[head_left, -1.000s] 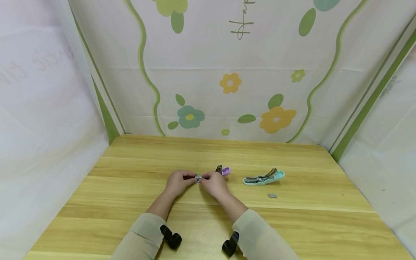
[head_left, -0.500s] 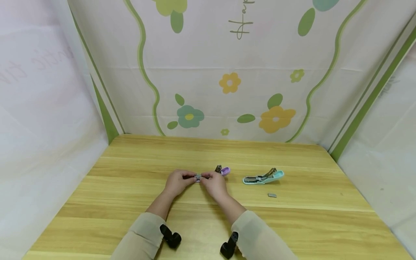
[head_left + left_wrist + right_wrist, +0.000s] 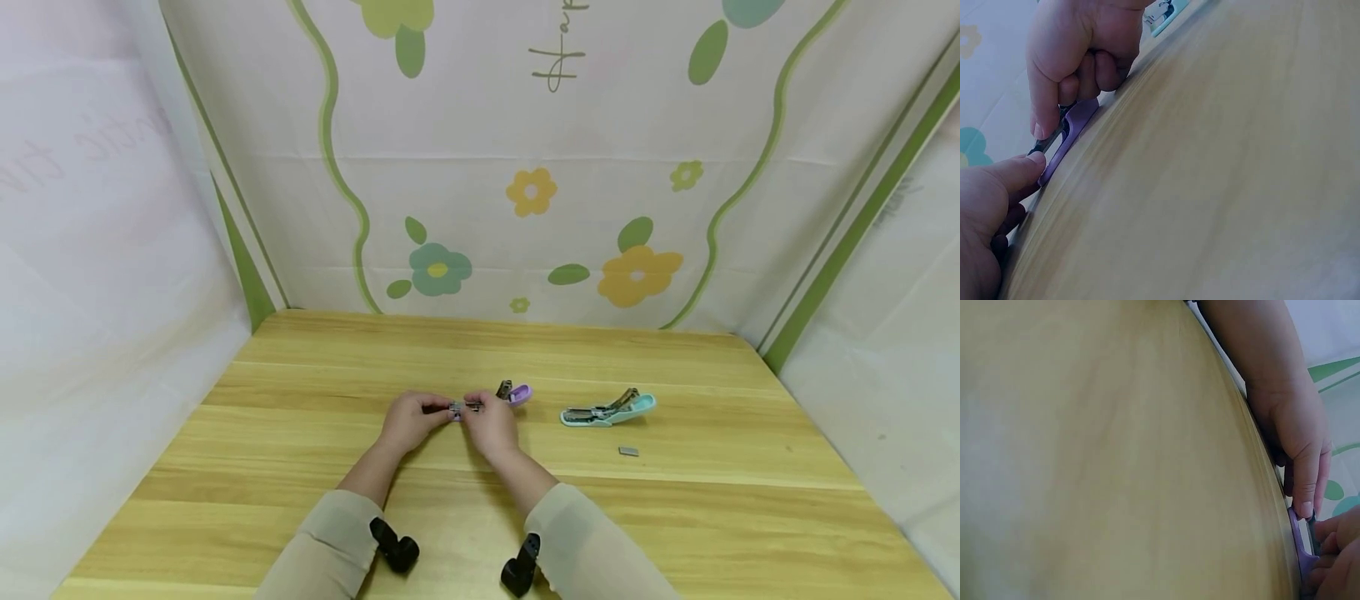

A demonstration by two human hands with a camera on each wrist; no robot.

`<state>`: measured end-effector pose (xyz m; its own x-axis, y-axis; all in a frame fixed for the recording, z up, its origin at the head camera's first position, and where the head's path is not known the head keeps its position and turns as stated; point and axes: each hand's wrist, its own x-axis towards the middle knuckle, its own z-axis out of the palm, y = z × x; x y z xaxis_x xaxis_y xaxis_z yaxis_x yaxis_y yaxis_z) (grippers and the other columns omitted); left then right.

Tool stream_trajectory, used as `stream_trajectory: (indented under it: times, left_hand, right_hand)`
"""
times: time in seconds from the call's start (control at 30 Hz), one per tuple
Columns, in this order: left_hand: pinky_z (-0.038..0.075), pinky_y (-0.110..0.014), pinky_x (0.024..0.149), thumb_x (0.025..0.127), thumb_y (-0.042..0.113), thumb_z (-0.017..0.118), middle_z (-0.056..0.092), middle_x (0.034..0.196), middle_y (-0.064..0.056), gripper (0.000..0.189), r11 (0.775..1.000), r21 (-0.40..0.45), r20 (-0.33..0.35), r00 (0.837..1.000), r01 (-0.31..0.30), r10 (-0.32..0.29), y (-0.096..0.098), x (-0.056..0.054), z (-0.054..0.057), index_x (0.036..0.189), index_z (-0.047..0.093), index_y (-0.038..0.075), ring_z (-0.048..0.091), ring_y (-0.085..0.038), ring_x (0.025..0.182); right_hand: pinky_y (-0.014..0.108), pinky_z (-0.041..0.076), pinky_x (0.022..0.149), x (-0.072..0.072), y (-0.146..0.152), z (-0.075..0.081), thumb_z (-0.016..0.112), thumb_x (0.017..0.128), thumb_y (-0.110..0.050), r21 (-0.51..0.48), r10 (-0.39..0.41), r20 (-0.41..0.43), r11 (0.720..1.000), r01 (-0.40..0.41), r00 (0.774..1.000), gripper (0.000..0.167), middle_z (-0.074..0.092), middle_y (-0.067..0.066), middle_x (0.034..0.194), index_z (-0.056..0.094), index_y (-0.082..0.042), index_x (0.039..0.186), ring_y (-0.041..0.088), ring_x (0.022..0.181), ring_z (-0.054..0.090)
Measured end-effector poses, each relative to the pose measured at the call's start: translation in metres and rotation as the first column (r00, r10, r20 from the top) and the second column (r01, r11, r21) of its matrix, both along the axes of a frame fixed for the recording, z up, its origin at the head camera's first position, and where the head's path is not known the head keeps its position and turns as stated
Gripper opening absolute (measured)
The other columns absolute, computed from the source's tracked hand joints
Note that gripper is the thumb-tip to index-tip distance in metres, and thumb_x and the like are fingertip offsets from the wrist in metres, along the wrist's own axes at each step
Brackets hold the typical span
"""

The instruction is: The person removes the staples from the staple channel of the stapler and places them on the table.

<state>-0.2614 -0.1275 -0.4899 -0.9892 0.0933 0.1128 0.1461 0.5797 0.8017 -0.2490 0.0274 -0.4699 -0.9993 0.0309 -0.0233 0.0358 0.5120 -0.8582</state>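
Note:
A purple stapler (image 3: 520, 394) stands on the table with its metal top part swung up. My left hand (image 3: 408, 422) pinches the stapler's left end between thumb and fingers. Over its middle is my right hand (image 3: 492, 423), with thumb and fingertips on the metal rail. In the left wrist view, the purple base (image 3: 1072, 131) shows below the right hand's fingertips, and the dark rail lies between both hands. From the right wrist, the purple body (image 3: 1299, 540) is partly covered by the fingers. Whether loose staples lie inside the rail is too small to tell.
A mint-green stapler (image 3: 607, 412), also opened up, lies right of the hands. In front of it is a small grey strip of staples (image 3: 628, 452). The wooden table (image 3: 360, 350) meets a flower-printed cloth (image 3: 480, 208) at its back edge.
My right hand has shifted slightly and lifted its fingertips apart from the left ones, so more of the metal rail shows between them. The left hand stays at the stapler's end.

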Motion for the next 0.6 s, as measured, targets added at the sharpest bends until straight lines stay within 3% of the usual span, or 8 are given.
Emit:
stream_trajectory:
  times: [0.2, 0.5, 0.6]
  left_hand:
    - [0.055, -0.041, 0.09, 0.085, 0.022, 0.077, 0.076, 0.1, 0.001, 0.013, 1.0, 0.013, -0.001, 1.0, 0.008, -0.008, 0.0, 0.0, 0.0, 0.097, 0.079, 0.017, 0.068, -0.02, 0.1]
    - [0.055, -0.04, 0.087, 0.085, 0.021, 0.077, 0.076, 0.101, 0.0, 0.014, 1.0, 0.001, -0.008, 1.0, 0.004, -0.004, 0.0, -0.001, -0.002, 0.098, 0.079, 0.016, 0.068, -0.02, 0.098]
    - [0.055, -0.04, 0.086, 0.085, 0.021, 0.077, 0.075, 0.101, 0.0, 0.015, 1.0, -0.006, -0.01, 1.0, 0.004, -0.004, -0.001, 0.0, -0.001, 0.099, 0.079, 0.017, 0.068, -0.019, 0.097]
  right_hand:
    - [0.044, 0.051, 0.094, -0.001, 0.0, 0.0, 0.065, 0.093, -0.021, 0.03, 0.017, 0.003, 0.999, -0.017, 1.0, 0.023, 0.07, 0.011, 0.119, 0.072, -0.008, 0.112, 0.029, 0.115, 0.063]
    - [0.026, 0.049, 0.071, -0.002, 0.01, 0.004, 0.067, 0.092, -0.019, 0.015, 0.033, 0.003, 0.999, -0.033, 0.999, 0.022, 0.072, 0.011, 0.114, 0.072, -0.009, 0.112, 0.019, 0.092, 0.064]
    - [0.021, 0.047, 0.063, -0.002, 0.017, 0.004, 0.068, 0.092, -0.019, -0.016, 0.068, -0.007, 0.998, -0.068, 0.998, 0.024, 0.072, 0.01, 0.103, 0.072, -0.008, 0.112, 0.014, 0.079, 0.061]
